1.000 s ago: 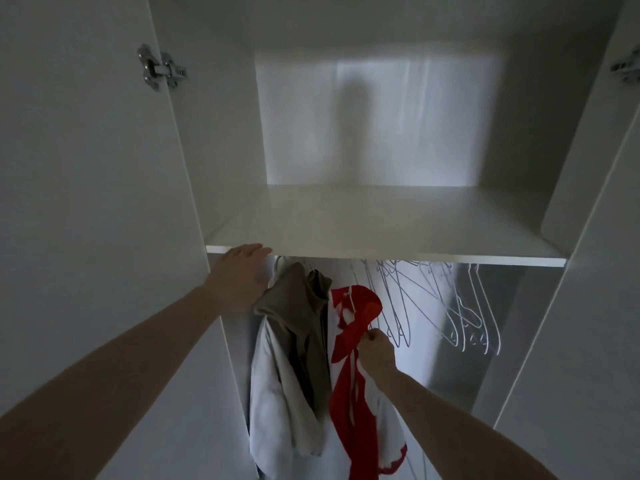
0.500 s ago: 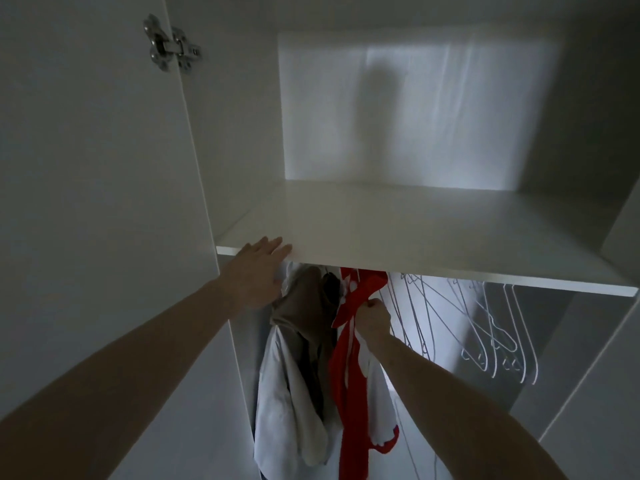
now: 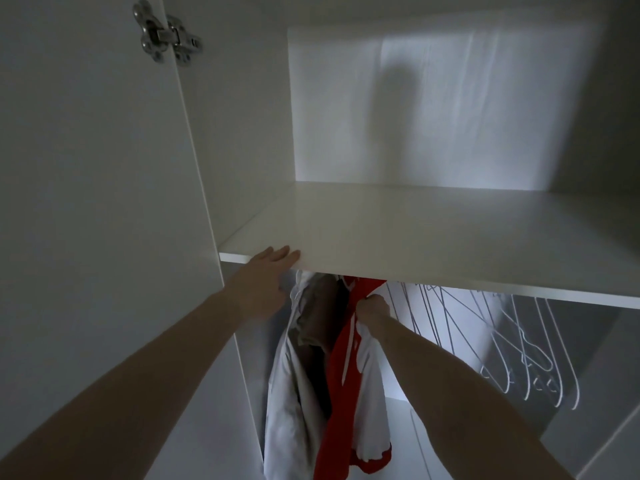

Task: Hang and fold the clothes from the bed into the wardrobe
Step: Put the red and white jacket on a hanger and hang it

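Red-and-white garment (image 3: 341, 382) is being held up inside the wardrobe (image 3: 104, 202), just under the shelf (image 3: 398, 237), at the left end of the hanging space. It is being gripped near its top by the right hand (image 3: 372, 308), fingers curled tight round the cloth. The left hand (image 3: 263, 282) is being rested flat against the front edge of the shelf, fingers straight and holding nothing. A beige garment (image 3: 320, 317) and a white garment (image 3: 294, 393) are hanging just left of the red one, touching it and crowding that corner. Wire hangers (image 3: 519, 344) are hanging bare in a bunch to the right, well apart from the clothes, with open room between. The shelf surface is being lit faintly at the back panel. A metal hinge (image 3: 166, 34) is showing on the open left door. The rail and the hanger hooks are being hidden by the shelf edge; whether the red garment is on a hanger cannot be told. Garment bottoms are being cut off by the frame edge; the scene is dim.
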`<action>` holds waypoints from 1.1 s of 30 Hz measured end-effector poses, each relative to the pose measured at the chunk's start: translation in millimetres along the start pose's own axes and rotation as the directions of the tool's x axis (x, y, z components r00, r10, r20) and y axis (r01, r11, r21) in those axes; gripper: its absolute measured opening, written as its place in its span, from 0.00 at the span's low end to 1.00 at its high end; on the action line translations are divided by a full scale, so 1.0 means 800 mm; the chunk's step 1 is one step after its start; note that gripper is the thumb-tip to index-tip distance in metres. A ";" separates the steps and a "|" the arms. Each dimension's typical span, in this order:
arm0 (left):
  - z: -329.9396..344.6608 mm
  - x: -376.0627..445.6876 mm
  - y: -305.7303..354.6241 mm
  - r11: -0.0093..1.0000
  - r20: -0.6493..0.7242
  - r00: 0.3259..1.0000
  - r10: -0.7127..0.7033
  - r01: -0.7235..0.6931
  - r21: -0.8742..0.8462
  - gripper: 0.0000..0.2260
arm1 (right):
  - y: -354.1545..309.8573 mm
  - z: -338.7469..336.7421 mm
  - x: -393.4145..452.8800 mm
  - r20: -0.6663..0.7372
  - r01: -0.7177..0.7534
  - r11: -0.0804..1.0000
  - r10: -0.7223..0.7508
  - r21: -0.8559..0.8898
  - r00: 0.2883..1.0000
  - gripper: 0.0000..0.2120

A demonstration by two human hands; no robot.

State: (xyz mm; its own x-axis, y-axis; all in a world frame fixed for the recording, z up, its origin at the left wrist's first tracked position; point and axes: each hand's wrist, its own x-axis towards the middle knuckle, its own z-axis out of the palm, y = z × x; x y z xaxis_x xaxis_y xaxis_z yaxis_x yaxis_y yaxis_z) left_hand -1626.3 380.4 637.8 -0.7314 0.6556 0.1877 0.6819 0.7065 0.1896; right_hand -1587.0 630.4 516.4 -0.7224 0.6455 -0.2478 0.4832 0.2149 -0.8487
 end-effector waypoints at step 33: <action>0.007 -0.005 0.004 1.000 0.001 1.000 -0.026 0.026 0.015 0.40 | 0.162 -0.068 -0.028 -0.250 0.069 0.947 -0.152 -0.312 0.956 0.30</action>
State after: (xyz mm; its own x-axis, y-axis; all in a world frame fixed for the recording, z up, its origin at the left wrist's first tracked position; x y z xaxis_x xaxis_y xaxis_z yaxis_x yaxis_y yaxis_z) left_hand -1621.6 381.4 632.4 -0.7489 0.6373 0.1819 0.6625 0.7271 0.1801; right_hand -1481.7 683.6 437.5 -0.6407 0.7678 0.0089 0.5624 0.4771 -0.6754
